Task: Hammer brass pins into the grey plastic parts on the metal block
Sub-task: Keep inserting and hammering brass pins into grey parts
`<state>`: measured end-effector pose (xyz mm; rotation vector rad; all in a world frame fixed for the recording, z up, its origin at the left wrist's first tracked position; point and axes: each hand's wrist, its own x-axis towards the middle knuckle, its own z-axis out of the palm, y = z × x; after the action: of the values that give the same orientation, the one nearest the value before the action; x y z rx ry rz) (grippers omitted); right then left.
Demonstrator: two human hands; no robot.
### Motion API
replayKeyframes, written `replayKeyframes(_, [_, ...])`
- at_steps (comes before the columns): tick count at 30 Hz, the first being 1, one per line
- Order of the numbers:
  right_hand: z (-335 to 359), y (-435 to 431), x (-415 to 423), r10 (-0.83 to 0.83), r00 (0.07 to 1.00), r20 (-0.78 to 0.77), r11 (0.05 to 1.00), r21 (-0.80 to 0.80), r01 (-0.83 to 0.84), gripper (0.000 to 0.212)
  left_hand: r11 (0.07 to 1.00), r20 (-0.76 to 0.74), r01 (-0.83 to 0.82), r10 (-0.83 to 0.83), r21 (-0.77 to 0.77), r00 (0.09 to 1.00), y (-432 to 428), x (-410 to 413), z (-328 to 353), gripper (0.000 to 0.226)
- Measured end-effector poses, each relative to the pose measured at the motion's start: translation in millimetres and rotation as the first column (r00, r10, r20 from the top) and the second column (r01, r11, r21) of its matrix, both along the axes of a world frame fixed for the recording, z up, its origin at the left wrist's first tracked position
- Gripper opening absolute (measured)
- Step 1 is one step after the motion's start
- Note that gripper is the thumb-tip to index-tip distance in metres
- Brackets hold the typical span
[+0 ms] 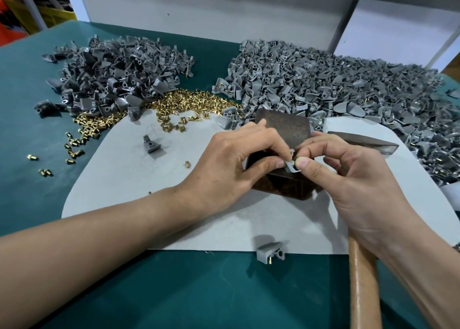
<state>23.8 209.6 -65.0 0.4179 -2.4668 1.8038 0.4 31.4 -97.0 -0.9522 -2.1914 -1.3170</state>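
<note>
Brass pin (296, 161), short and bright gold, sits pinched between the thumb and forefinger of the right hand (348, 176), its tip against the small grey plastic part (291, 167). The left hand (231, 164) pinches that pale, angular part over the near edge of the metal block (283, 127), a dark, rust-mottled slab. A hammer's wooden handle (363, 286) runs under the right palm, and its steel head (368, 143) lies just right of the block. Behind the block to the left lies a loose heap of brass pins (189, 102), with a pile of darker grey parts (112, 79) farther left. Right of the block spreads a large pile of lighter parts with pins fitted (336, 92).
</note>
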Motion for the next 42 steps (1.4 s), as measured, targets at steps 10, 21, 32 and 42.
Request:
replayKeyframes(10, [7.7, 0.5, 0.0, 0.040, 0.999, 0.030, 0.997, 0.058, -0.042, 0.016, 1.000, -0.029, -0.004, 0.004, -0.020, 1.000, -0.8, -0.5, 1.8, 0.005])
replayKeyframes(21, [13.3, 12.1, -3.1, 0.076, 0.990, 0.122, 0.997, 0.009, -0.077, 0.022, 0.998, -0.095, -0.007, 0.001, -0.057, 0.996, 0.3, 1.0, 2.7, 0.007])
replayKeyframes(32, [11.5, 9.8, -1.5, 0.059, 0.992, 0.114, 0.998, -0.002, -0.060, 0.019, 0.999, -0.086, 0.002, -0.006, -0.047, 0.996, 1.3, 1.3, 3.0, 0.007])
replayKeyframes(42, [9.9, 6.7, -0.9, 0.049, 0.993, 0.104, 0.998, -0.052, -0.044, 0.009, 0.999, -0.069, 0.011, -0.013, -0.043, 0.998, 1.5, 1.9, 2.7, 0.006])
